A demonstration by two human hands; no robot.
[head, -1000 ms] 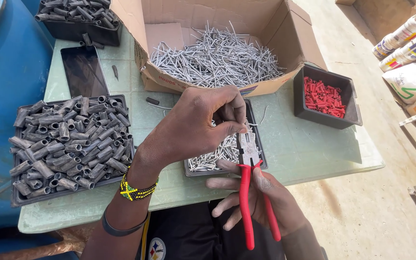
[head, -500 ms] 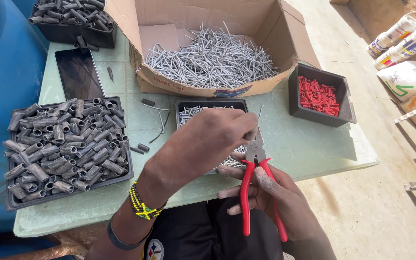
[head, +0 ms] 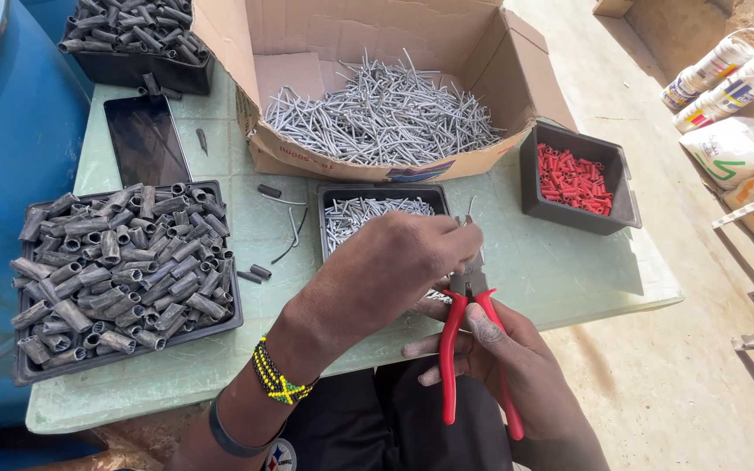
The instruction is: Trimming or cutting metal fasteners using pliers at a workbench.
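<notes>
My right hand (head: 508,353) grips red-handled pliers (head: 449,349) at the table's front edge, jaws pointing up. My left hand (head: 390,270), with a beaded bracelet on its wrist, reaches across and pinches a thin bent metal pin (head: 470,209) at the pliers' jaws. Just behind my hands stands a small black tray (head: 377,194) of short metal pins, partly hidden by my left hand.
An open cardboard box (head: 351,166) full of metal pins sits at the back. A black bin (head: 620,205) of red plugs stands to the right, and a tray (head: 233,318) of grey metal sleeves to the left. A dark phone (head: 146,139) lies near a blue barrel (head: 2,131).
My left hand has drawn back from over the small tray toward the pliers' jaws, with a pin pinched in it. My right hand has raised the pliers slightly.
</notes>
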